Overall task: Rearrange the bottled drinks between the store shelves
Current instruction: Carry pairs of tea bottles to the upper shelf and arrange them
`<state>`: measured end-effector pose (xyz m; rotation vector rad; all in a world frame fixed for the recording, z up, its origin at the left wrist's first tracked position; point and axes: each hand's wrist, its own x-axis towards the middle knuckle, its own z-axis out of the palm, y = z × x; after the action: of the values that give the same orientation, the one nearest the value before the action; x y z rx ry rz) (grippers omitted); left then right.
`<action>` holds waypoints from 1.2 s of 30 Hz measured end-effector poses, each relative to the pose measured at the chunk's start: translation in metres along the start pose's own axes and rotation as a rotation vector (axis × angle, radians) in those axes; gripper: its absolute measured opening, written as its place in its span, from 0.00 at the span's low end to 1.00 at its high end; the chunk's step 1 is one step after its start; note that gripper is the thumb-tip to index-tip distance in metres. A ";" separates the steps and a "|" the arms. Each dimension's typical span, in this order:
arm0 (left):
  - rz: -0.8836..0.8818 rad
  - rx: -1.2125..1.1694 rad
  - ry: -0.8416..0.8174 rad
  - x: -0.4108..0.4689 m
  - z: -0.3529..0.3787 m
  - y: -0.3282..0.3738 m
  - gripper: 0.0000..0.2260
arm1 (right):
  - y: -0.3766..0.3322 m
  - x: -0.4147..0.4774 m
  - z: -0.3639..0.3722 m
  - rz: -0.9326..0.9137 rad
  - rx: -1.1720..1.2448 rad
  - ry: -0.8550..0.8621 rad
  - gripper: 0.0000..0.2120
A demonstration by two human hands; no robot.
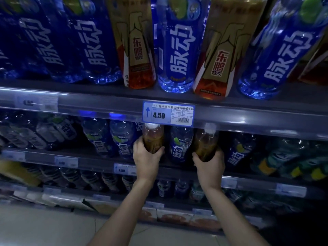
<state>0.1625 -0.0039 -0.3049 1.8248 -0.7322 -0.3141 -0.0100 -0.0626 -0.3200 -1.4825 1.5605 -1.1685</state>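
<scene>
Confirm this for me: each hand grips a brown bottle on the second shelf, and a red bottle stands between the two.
Not quite. The head view shows the left hand and right hand each gripping a brown bottle on the second shelf, but the bottle between them is blue, not red.

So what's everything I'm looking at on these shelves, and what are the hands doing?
Blue bottles: many, blue with white lettering, top and second shelves.
Gold-label bottles: two, amber drink, top shelf between the blue ones.
Held amber bottles: two, brown, white caps, second shelf.
Price tag: one, blue and white, reads 4.50, top shelf rail.
Lower shelves: dim bottles, too dark to count.
Left hand: gripping one amber bottle.
Right hand: gripping the other.
</scene>
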 end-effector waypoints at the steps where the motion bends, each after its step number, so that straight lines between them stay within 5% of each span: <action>1: 0.010 -0.006 -0.001 -0.003 -0.002 -0.001 0.32 | 0.000 -0.002 -0.001 -0.003 -0.008 0.002 0.25; 10: 0.155 -0.051 -0.027 -0.028 -0.023 -0.003 0.30 | -0.006 -0.029 -0.020 -0.046 0.037 0.076 0.26; 15: 0.092 -0.103 -0.106 -0.056 -0.050 0.012 0.29 | -0.022 -0.070 -0.047 -0.086 0.049 0.061 0.22; 18: 0.062 -0.093 -0.145 -0.076 -0.069 0.023 0.30 | -0.038 -0.094 -0.063 -0.093 0.020 0.075 0.29; 23: 0.074 -0.086 -0.199 -0.094 -0.092 0.063 0.29 | -0.081 -0.108 -0.091 -0.118 -0.008 0.111 0.35; 36: 0.266 -0.066 -0.168 -0.104 -0.104 0.203 0.29 | -0.182 -0.077 -0.181 -0.284 0.017 0.186 0.30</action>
<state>0.0706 0.0952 -0.0930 1.6288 -1.0581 -0.3147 -0.0985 0.0500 -0.0937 -1.6635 1.4874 -1.5150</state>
